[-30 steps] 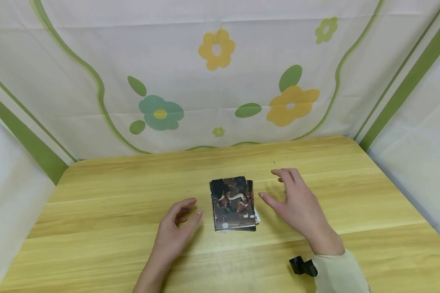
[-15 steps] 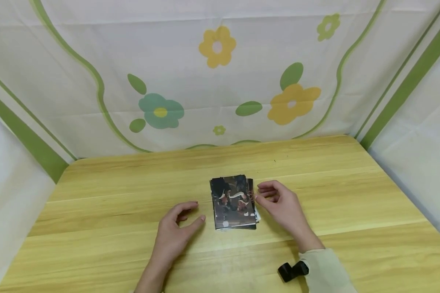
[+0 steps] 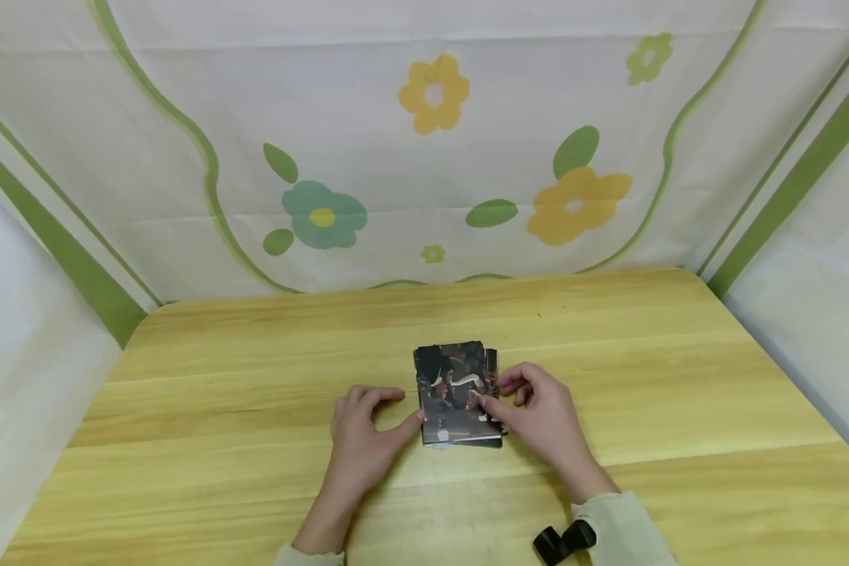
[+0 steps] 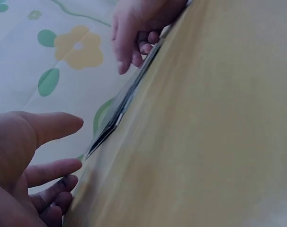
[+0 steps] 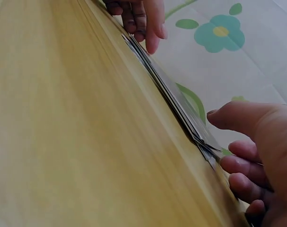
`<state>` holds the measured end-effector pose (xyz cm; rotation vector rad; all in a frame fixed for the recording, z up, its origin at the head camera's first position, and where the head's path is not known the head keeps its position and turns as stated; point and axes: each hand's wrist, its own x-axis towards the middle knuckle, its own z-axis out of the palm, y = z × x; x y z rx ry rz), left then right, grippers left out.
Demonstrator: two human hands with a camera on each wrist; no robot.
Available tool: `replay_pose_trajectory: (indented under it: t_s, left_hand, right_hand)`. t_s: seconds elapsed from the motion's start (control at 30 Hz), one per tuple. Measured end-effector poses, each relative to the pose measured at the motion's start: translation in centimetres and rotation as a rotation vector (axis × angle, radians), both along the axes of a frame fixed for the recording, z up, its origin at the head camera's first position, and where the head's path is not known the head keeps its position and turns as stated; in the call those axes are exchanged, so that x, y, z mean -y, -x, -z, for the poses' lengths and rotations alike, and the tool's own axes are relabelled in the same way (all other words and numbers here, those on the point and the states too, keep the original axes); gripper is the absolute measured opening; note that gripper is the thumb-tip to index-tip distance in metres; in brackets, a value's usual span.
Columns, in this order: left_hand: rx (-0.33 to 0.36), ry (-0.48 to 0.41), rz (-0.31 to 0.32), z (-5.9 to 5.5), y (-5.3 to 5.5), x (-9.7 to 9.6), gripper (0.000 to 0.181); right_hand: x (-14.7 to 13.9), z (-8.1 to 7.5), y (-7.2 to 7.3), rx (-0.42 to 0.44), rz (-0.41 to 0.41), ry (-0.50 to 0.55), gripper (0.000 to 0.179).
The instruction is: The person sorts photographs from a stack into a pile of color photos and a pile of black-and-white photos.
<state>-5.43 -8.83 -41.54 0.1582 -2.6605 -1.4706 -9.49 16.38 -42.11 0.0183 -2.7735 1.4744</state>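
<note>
A stack of dark printed photo cards (image 3: 449, 405) lies flat on the wooden table, its edges uneven and a few cards jutting out at the right. My left hand (image 3: 363, 436) is at the stack's left side, thumb tip right at the edge, fingers loosely bent. On the other side, my right hand (image 3: 548, 413) has its thumb over the top card and its curled fingers beside the right edge. From the right wrist, the thumb of the right hand (image 5: 281, 151) stands above the cards (image 5: 165, 92), with a fingertip at their corner. The left wrist view shows the left hand's thumb and fingers spread apart.
The wood-grain table (image 3: 219, 424) extends around the stack. Behind it hangs a white cloth (image 3: 368, 141) printed with flowers, and more cloth closes both sides. A black device (image 3: 564, 542) sits at the right wrist by the sleeve.
My right hand has come left to the stack, and its thumb now overlaps the top card. The left hand has moved right up to the left edge. The stack stays put.
</note>
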Motion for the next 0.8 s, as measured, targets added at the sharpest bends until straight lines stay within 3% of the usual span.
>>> replay_pose_trajectory:
  t_s: [0.2,0.47,0.8]
  left_hand:
    - [0.006,-0.023,-0.055,0.1,0.2,-0.8,0.031]
    - [-0.052,0.096,-0.039,0.5,0.2,-1.9,0.037]
    - [-0.053,0.136,-0.021,0.9,0.2,-1.7,0.045]
  right_hand:
    - [0.2,0.2,0.0,-0.020,-0.001,-0.046,0.033]
    - [0.0,-0.1,-0.2,-0.011,0.006,-0.075,0.035]
    - [0.2,0.4,0.0,-0.031,0.001,-0.097,0.033]
